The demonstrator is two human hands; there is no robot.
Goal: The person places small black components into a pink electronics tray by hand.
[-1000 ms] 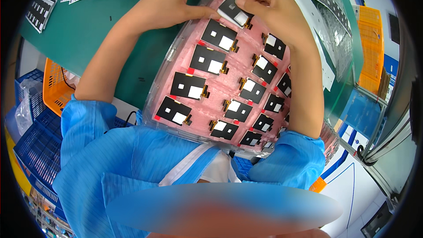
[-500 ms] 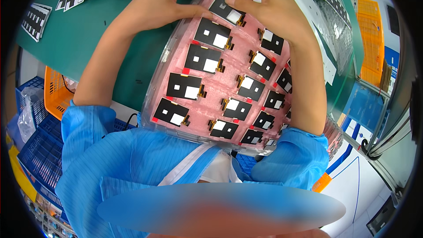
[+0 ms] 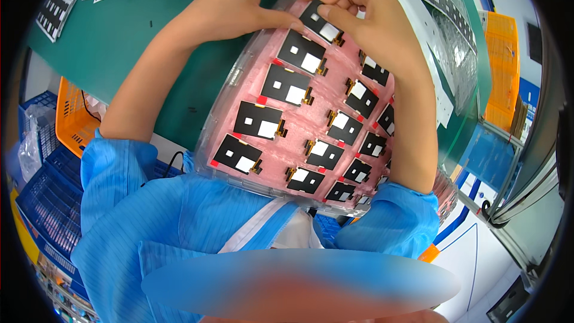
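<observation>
Both hands meet at the far end of the pink tray (image 3: 335, 143) on the green desk (image 3: 137, 42): the left hand (image 3: 239, 6) and right hand (image 3: 371, 18) each pinch an edge of one black film piece (image 3: 323, 24) lifted just above the tray's top row. The piece appears thin, light and flexible, with a small gold connector tail that looks fragile. It is judged best held by its bare black edges, clear of the white window and tail.
</observation>
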